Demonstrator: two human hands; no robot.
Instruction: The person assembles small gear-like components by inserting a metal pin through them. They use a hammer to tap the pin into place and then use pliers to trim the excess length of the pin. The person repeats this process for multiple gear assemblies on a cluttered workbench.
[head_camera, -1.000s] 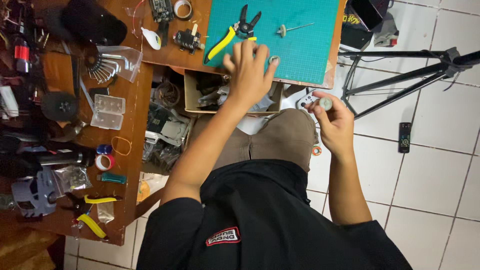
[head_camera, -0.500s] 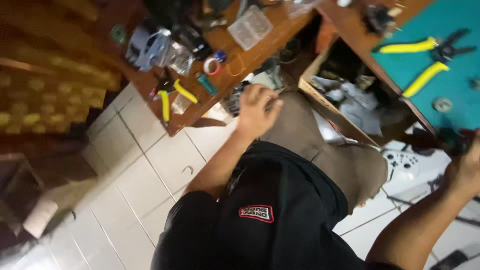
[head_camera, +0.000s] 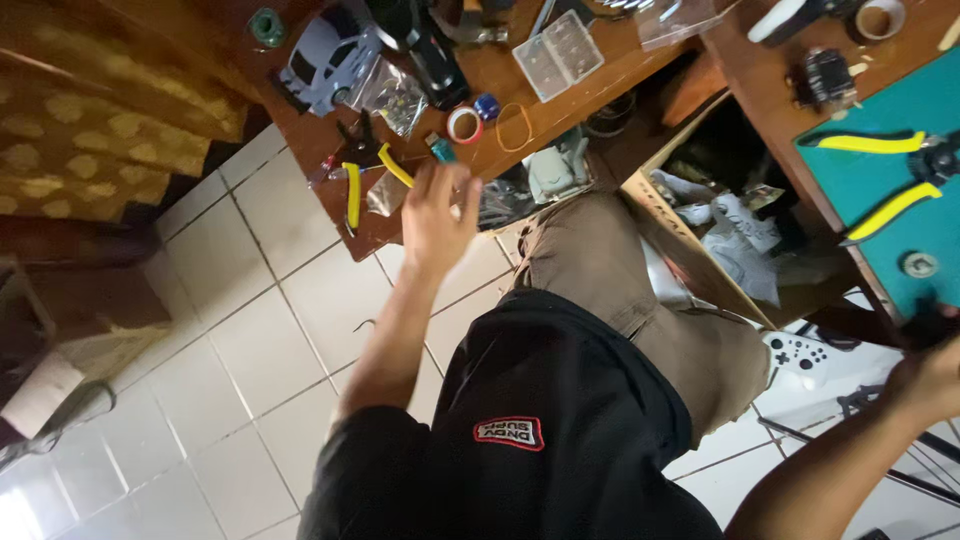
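Just above L hand (head_camera: 435, 215): yellow-handled pliers (head_camera: 372, 178), tape roll (head_camera: 464, 124).

The left hand (head_camera: 437, 218) is spread open at the edge of the wooden desk (head_camera: 600, 75), its fingers (head_camera: 452, 185) just beside a small teal piece (head_camera: 442, 151) and a pair of yellow-handled pliers (head_camera: 368, 178) lying flat near the desk's corner, with a red-and-white tape roll (head_camera: 464, 124) a little farther in; the right hand (head_camera: 925, 372) closes around a dark object (head_camera: 930, 325) at the frame's right edge, too blurred to identify
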